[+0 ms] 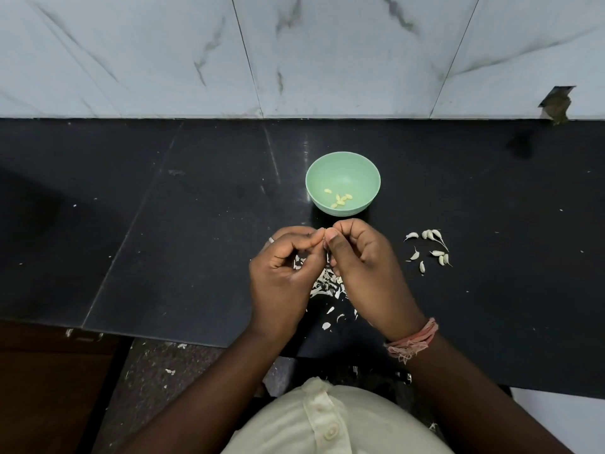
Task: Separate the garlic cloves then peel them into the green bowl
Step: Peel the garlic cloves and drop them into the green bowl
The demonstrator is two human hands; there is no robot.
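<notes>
Garlic clove point(325, 239) is pinched between the fingertips of the left hand point(281, 273) and right hand point(363, 263), held just short of the green bowl point(342, 162) at mid-desk. Peeling seems to be the step in hand; next, the skin must be stripped and the clove dropped among the peeled cloves point(340, 199). Its long axis cannot be told, being mostly hidden. Unpeeled cloves point(429, 247) are scattered toward the right edge, and skins point(327, 286) are heaped under the hands.

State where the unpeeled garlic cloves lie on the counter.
In the head view, the unpeeled cloves lie scattered on the black counter, right of the right hand and below-right of the green bowl.
</notes>
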